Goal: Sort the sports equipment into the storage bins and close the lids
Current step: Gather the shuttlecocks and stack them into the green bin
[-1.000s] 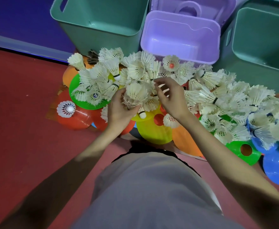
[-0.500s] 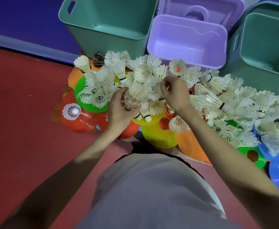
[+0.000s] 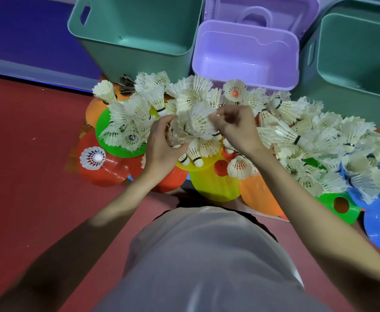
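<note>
We are early in the sort. The purple bin (image 3: 245, 57) stands open with nothing visible inside, its lid (image 3: 261, 14) propped behind it, and the green bins (image 3: 137, 37) on either side look bare inside as well. Just in front of the purple bin lies the heap of shuttlecocks (image 3: 297, 136), spread over coloured cones (image 3: 213, 183) on the floor (image 3: 27, 154). Our left hand (image 3: 162, 147) grips a bundle of shuttlecocks (image 3: 193, 124) from that heap's near edge, and our right hand (image 3: 236, 127) pinches the same bundle — both grips closed on feathers. Nearly everything is left: shuttlecocks, cones, then the lid.
</note>
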Tool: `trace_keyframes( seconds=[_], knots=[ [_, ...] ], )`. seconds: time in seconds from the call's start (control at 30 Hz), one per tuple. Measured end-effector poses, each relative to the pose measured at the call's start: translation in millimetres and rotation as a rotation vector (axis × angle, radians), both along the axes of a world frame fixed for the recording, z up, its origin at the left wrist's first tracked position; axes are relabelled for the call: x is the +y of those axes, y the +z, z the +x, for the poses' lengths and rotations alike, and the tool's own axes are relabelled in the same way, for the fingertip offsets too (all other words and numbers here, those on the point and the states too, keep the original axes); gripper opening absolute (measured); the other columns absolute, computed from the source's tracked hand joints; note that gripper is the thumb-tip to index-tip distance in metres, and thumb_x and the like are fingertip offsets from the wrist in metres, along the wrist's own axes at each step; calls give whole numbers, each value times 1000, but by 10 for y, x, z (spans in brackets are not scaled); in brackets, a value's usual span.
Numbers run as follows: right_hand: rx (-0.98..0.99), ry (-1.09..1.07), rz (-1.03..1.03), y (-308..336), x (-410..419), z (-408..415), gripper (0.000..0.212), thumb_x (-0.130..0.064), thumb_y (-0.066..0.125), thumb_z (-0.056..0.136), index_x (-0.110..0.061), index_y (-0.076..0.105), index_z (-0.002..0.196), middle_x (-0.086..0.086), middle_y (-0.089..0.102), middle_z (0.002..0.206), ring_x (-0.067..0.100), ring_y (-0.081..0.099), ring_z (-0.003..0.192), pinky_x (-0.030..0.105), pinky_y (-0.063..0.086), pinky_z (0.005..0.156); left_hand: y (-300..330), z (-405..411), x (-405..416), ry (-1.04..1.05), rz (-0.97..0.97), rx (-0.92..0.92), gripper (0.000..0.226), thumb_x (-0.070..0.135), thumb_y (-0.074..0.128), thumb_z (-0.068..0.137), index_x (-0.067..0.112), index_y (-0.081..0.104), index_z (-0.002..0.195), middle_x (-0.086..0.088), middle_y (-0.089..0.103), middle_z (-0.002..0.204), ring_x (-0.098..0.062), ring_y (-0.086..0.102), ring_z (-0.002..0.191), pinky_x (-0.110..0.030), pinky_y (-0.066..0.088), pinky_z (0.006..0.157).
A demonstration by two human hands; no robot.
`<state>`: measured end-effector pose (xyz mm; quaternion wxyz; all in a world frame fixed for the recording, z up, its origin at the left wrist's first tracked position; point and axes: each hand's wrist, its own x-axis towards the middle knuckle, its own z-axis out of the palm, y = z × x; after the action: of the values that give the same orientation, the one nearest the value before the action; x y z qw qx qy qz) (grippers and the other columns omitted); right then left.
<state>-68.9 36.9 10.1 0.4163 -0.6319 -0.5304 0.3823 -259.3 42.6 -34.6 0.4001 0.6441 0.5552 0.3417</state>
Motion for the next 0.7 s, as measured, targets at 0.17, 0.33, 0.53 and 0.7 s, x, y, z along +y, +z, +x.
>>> trace_keyframes(
  seconds=[0.17, 0.33, 0.53, 0.7],
  knots=[
    [-50, 82, -5, -108, 81, -131, 34, -17, 63, 90, 7, 59, 67, 10, 42, 54, 13, 37, 51, 27, 32, 53, 8, 15, -1, 9, -13, 15, 59, 28, 78, 67, 15, 55, 120, -1, 59, 114, -19, 58, 105, -47, 52, 85],
    [-13, -17, 25, -71, 251, -110, 33, -26, 50, 99, -5, 68, 82, 0, 58, 57, 10, 52, 49, 25, 44, 55, 8, -82, 9, 87, -50, -19, 67, 46, 72, 64, 17, 54, 122, -2, 59, 117, -19, 59, 108, -48, 52, 88],
    [-367, -12, -82, -242, 642, -89, 32, -33, 59, 94, -3, 67, 102, 2, 66, 67, 12, 61, 61, 23, 46, 65, 23, -131, -5, 124, -47, -28, 75, 49, 70, 62, 16, 52, 127, -1, 57, 123, -18, 56, 114, -45, 49, 95],
    [-446, 28, -94, -318, 753, -146, 29, -27, 60, 92, 0, 69, 82, 8, 69, 67, 19, 65, 63, 33, 54, 68, 37, -135, 14, 131, -23, -47, 64, 32, 77, 67, 18, 53, 125, 3, 56, 121, -17, 56, 112, -46, 50, 93]
  ],
)
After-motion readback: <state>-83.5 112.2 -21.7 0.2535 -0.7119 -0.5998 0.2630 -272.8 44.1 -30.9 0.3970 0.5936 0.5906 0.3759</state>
